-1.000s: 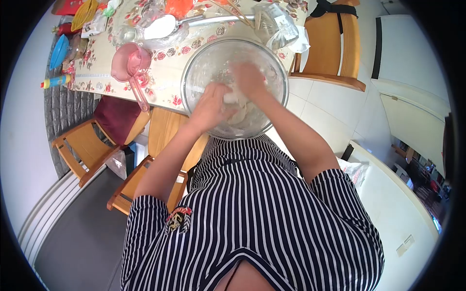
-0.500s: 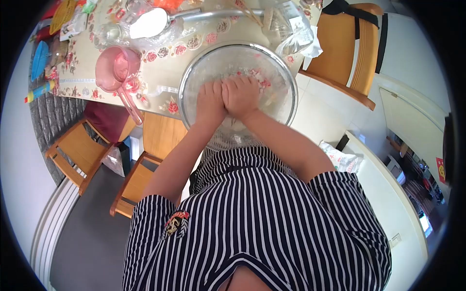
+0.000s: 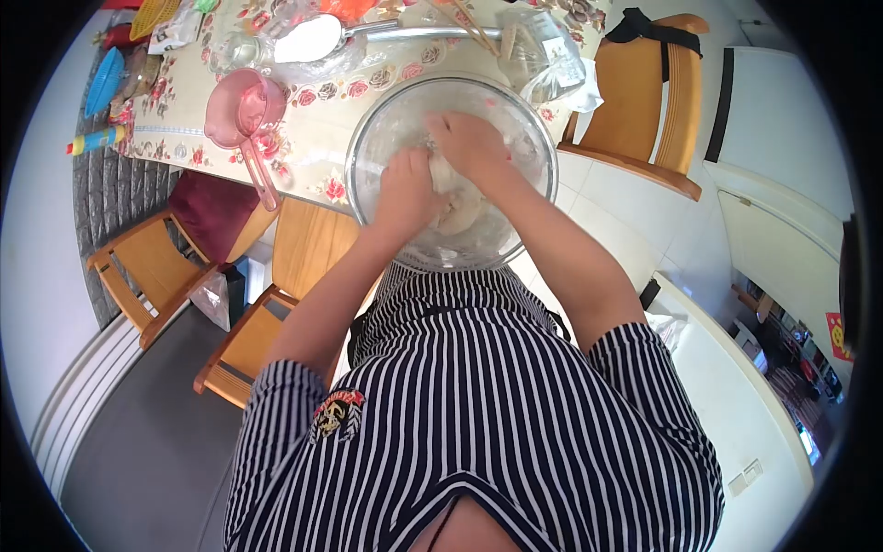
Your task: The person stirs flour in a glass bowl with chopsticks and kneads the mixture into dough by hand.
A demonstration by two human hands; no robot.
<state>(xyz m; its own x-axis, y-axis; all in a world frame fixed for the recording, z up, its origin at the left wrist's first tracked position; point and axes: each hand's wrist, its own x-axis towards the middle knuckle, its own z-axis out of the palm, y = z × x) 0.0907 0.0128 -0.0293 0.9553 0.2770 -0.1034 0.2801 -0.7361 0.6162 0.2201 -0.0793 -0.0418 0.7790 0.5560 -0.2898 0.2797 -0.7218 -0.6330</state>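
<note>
We have both hands inside a clear bowl [image 3: 555, 184] at the near edge of the flower-patterned desk [image 3: 354, 109]. The pale, soft lump of dough [image 3: 463, 219] lies low in the bowl, toward our body, and runs up under our hands. Our left hand [image 3: 405, 195] rests against its left side, thumb spread away from the fingers and laid over the dough. Our right hand [image 3: 467, 147] is bent over the upper part of the lump; its fingertips point down and out of our sight, so we cannot tell whether they pinch the dough or only press on it.

As for how far the work has come, the greater part of what we can see has drawn together into one soft mass, so the mixing looks well advanced. The lump's surface is uneven and folded, not a smooth ball, and pale smears cling to the inside of the bowl, so we would judge that neither the gathering nor the smoothing is complete.

Around the bowl, a pink dipper [image 3: 221, 118] sits on our left, its handle reaching out past the desk's edge. Beyond the bowl lie a pair of chopsticks [image 3: 478, 35] and, to our right, a clear plastic bag [image 3: 543, 69].
</note>
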